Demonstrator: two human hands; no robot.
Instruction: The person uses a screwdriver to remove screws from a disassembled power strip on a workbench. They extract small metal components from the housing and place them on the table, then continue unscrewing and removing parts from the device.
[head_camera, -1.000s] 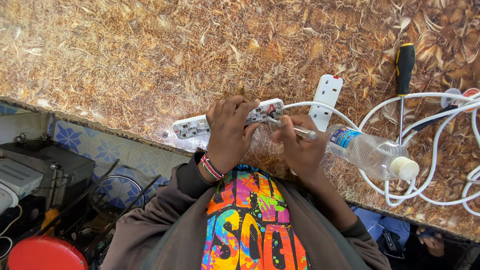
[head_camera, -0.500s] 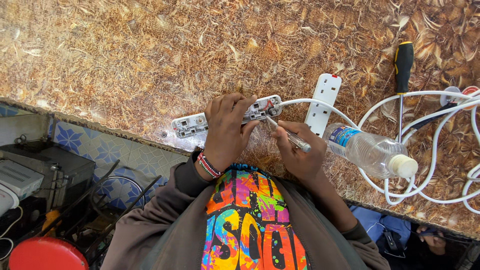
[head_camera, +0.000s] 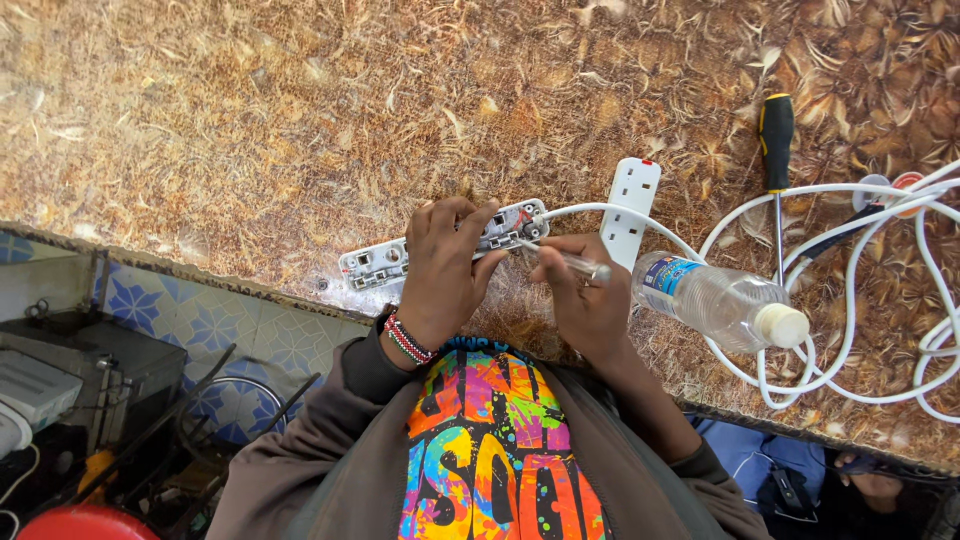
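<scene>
Gripped from above, the opened power strip (head_camera: 440, 245) sits under the left hand (head_camera: 445, 270): fingers curled over its middle, clamped on it, thumb side toward the wired end. It lies flat on the bench (head_camera: 250, 130) near the front edge, insides facing up, sockets' backs and metal contacts showing to the left of the grip, red and other wires at the end to the right of it.

Right hand (head_camera: 590, 300) sits just right of that grip, fingers closed on a small clear-handled screwdriver (head_camera: 565, 262). Its tip points left at the wired end of the strip, at or just short of the terminals; can't tell if touching.

White cable (head_camera: 800, 390) leaves the strip's right end, arcs over the right hand & loops in a loose tangle well to the right. Just beyond the right hand's grip, a white strip cover (head_camera: 630, 198) w/ a red switch at its top stands lengthwise on the bench. Clear plastic bottle (head_camera: 715, 300) w/ blue label & white cap lies on its side just right of the right hand, cap pointing away from it. Further right, a black-and-yellow-handled screwdriver (head_camera: 776, 165) lies w/ handle away from the person, shaft crossing the cable.

Left wrist has a beaded bracelet (head_camera: 405, 340), red/white/dark. Below both grips: dark jacket over a multicoloured shirt (head_camera: 500, 450). Left of the bench edge, blue patterned tiles (head_camera: 240, 335).
</scene>
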